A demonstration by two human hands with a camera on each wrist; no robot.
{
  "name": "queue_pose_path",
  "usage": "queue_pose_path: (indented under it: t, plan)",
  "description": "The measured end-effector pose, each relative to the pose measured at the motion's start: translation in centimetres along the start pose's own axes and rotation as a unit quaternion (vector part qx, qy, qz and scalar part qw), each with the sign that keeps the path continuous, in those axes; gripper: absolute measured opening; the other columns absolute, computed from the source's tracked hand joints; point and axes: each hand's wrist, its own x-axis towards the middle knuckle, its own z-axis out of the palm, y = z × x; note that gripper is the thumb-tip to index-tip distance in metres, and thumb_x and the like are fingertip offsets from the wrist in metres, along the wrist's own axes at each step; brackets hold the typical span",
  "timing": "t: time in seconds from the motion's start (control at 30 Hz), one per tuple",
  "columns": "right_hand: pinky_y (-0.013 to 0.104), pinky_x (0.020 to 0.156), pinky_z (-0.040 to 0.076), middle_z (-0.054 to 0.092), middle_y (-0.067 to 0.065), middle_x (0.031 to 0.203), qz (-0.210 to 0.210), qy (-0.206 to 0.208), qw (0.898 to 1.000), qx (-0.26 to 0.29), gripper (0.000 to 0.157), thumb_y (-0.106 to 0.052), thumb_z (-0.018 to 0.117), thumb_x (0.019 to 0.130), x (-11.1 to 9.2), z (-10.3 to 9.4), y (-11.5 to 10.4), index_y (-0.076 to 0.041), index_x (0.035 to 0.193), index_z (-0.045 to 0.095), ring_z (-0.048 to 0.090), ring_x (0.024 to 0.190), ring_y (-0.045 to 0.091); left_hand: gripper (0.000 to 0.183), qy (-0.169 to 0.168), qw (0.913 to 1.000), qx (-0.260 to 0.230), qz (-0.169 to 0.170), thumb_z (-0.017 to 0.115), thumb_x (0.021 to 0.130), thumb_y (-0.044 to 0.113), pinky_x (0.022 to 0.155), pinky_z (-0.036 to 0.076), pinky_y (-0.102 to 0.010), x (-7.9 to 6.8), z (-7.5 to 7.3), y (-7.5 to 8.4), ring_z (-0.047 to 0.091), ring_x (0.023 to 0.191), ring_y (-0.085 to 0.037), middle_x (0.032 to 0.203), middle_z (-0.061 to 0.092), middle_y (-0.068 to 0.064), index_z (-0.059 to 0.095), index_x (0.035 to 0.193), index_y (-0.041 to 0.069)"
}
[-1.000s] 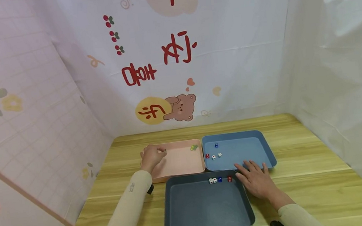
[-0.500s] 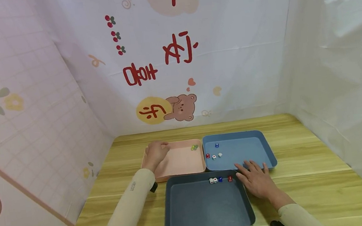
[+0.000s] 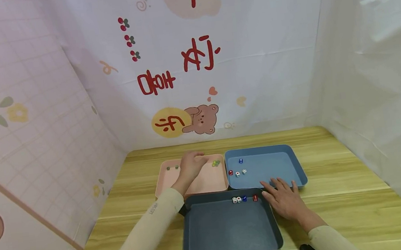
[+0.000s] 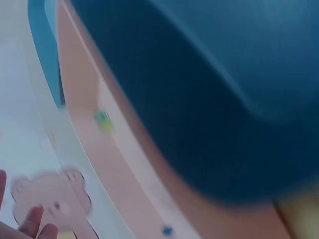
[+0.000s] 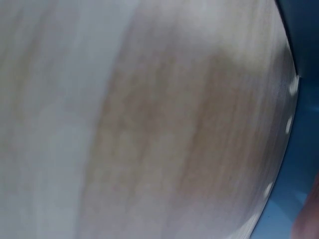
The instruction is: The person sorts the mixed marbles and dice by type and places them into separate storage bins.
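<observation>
My left hand (image 3: 191, 166) hovers over the pink tray (image 3: 166, 186), its fingers apart and nothing visible between them. Two small green dice (image 3: 168, 168) sit near that tray's back left, beside the hand. A cluster of green and yellow dice (image 3: 215, 163) lies in the back right corner, just right of the fingertips; the left wrist view shows the cluster (image 4: 103, 121) blurred. My right hand (image 3: 285, 200) rests with spread fingers where the blue tray (image 3: 272, 166) meets the dark tray (image 3: 231, 228). In the right wrist view only a bit of the hand (image 5: 308, 219) shows.
Red, blue and white dice (image 3: 244, 172) lie in the blue tray's left part. Along the dark tray's back edge is a row of white, blue and red dice (image 3: 244, 198). The trays adjoin on a wooden table (image 3: 346, 199), with printed white cloth (image 3: 272, 71) behind.
My left hand has moved right across the pink tray, from its left end toward the green and yellow cluster, uncovering two green dice. The right hand has stayed still.
</observation>
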Motion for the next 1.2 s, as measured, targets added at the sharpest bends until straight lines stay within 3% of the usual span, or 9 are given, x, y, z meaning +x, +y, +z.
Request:
queue_pose_path:
  t: [0.1,0.3,0.63,0.97,1.2]
  plan:
    - [0.076,0.105,0.009,0.042,0.024,0.148,0.002,-0.001,1.000,-0.001,0.048,-0.042,0.042,0.106,0.0,0.0,0.0,-0.017,0.147,0.051,0.032,0.139,0.048,0.031,-0.016,0.9994,-0.024,0.018,0.069,0.094,0.029,0.104,0.039,-0.055,-0.9,1.2,0.9,0.045,0.130,-0.032,0.135,0.054,-0.011,0.072,0.119,0.010]
    - [0.076,0.105,0.009,0.042,0.024,0.149,0.002,-0.002,1.000,-0.001,0.049,-0.042,0.042,0.106,0.0,0.1,0.0,-0.017,0.147,0.051,0.032,0.139,0.048,0.025,-0.048,0.9970,-0.007,0.061,0.073,0.091,0.023,0.105,0.038,-0.055,-3.2,3.5,2.1,0.047,0.130,-0.032,0.135,0.055,-0.014,0.074,0.112,0.008]
    - [0.076,0.105,0.009,0.043,0.024,0.148,-0.001,0.001,1.000,0.002,0.049,-0.042,0.043,0.106,0.0,0.0,0.0,-0.017,0.147,0.051,0.032,0.139,0.048,0.020,-0.088,0.9903,0.048,0.096,0.076,0.087,0.023,0.107,0.026,-0.062,-6.9,5.9,1.6,0.043,0.130,-0.042,0.137,0.052,-0.023,0.077,0.102,0.009]
    - [0.076,0.105,0.009,0.043,0.024,0.148,0.000,0.000,1.000,-0.001,0.048,-0.041,0.043,0.106,0.0,0.1,0.0,-0.017,0.146,0.052,0.033,0.138,0.048,0.011,-0.093,0.9818,0.124,0.110,0.080,0.084,0.024,0.104,0.023,-0.062,-8.5,7.0,0.6,0.044,0.128,-0.036,0.130,0.057,-0.018,0.080,0.092,0.016]
    - [0.076,0.104,0.009,0.044,0.024,0.147,0.000,0.000,1.000,0.003,0.048,-0.041,0.043,0.106,-0.1,0.0,0.0,-0.017,0.146,0.051,0.033,0.138,0.048,0.010,-0.108,0.9734,0.166,0.115,0.080,0.083,0.027,0.108,0.012,-0.071,-8.9,7.3,-0.1,0.037,0.134,-0.038,0.134,0.055,-0.017,0.080,0.090,0.020]
